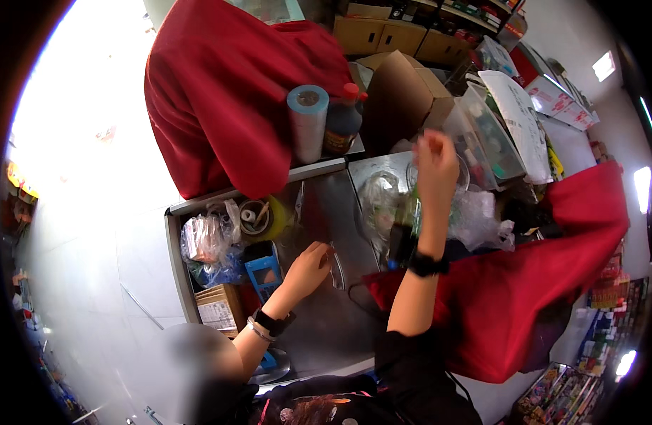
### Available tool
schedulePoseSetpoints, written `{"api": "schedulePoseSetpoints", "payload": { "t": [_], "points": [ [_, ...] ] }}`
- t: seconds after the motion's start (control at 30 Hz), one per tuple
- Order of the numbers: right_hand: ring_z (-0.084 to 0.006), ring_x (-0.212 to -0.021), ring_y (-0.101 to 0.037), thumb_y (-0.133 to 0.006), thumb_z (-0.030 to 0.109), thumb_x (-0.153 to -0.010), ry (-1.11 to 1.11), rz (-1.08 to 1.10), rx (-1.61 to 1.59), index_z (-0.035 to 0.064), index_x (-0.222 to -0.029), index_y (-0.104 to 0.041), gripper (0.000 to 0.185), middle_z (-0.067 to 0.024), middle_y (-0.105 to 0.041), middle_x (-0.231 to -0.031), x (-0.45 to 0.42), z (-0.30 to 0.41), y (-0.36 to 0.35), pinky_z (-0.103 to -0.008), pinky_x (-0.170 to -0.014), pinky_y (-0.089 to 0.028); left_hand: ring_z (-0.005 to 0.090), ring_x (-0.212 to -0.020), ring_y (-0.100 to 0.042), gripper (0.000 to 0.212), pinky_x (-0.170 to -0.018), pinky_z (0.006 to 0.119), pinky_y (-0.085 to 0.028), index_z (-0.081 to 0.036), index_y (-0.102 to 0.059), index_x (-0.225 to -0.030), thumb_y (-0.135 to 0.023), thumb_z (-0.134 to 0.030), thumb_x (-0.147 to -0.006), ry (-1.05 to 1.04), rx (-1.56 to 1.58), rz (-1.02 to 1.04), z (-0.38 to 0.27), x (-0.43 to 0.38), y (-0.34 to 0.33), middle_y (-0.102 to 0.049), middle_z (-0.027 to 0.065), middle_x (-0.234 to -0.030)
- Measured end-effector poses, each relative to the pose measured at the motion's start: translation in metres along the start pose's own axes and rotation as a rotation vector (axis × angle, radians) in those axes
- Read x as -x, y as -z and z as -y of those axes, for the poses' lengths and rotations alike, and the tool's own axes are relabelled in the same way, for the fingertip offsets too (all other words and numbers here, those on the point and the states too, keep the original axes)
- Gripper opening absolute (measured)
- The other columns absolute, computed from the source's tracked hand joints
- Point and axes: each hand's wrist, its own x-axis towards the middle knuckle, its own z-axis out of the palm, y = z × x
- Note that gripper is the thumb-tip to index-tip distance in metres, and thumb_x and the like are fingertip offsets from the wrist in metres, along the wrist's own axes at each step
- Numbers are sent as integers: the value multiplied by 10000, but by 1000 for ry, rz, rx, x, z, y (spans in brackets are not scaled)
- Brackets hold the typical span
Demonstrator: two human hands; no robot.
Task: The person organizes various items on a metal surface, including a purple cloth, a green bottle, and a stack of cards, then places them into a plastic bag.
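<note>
My left hand [309,270] hovers over the metal counter [331,329], fingers curled, beside a thin curved clear strip [337,270]; whether it holds something is unclear. Raised near an open cardboard box [400,95], my right hand [437,159] is blurred, fingertips bent together, and its contents cannot be told. Beneath and behind it lie a round clear rim [464,172] and crumpled clear plastic bags [474,215]. Scissors [300,202] rest toward the counter's back. Left of my left hand is a blue-framed device [264,271].
Red cloth [214,95] drapes the back left, beside a plastic film roll [309,127] and a dark red-capped bottle [342,125]. More red cloth [496,297] lies right. Bagged items [204,239], a tape roll [253,217] and a brown carton [220,311] line the left edge.
</note>
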Motion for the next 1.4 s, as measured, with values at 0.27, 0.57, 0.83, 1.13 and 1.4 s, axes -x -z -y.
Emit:
{"api": "schedulePoseSetpoints", "payload": {
  "t": [0.27,0.57,0.83,1.13,1.4],
  "points": [
    [-416,-961,-525,-621,76,-794,-38,80,579,-33,-1062,-536,302,-249,-496,-1069,144,-110,24,-447,-820,-452,273,-882,-606,212,-762,329,-493,-8,-588,-1023,-569,-49,-815,4,139,79,-15,64,-22,-575,134,-968],
    [-410,-1048,-489,-722,134,-723,-13,12,864,-75,-1167,-426,572,-264,-477,-1133,150,-133,20,-447,-891,-429,193,-862,-625,158,-715,275,-518,6,-590,-1015,-581,-2,-857,168,187,-169,6,166,44,-581,108,-981],
    [-397,-1042,-511,-715,200,-745,-56,-44,1074,-41,-1157,-427,558,-240,-502,-1090,136,-145,2,-450,-876,-451,184,-887,-642,170,-720,287,-526,-4,-596,-1026,-577,-10,-858,191,38,-367,2,225,60,-607,105,-1013],
    [-392,-1091,-505,-622,340,-848,-155,226,1203,-73,-1112,-478,511,-273,-475,-1187,128,-140,18,-429,-867,-475,200,-903,-640,168,-747,290,-526,-3,-593,-1026,-577,-12,-859,171,42,-405,4,244,61,-604,110,-1026],
    [-382,-1076,-518,-711,386,-765,-269,182,1095,-35,-1119,-502,588,-238,-521,-1131,126,-128,17,-430,-849,-482,201,-912,-636,174,-742,285,-528,6,-588,-1034,-575,-10,-861,148,41,-416,-4,242,67,-600,114,-1033]
  ]
}}
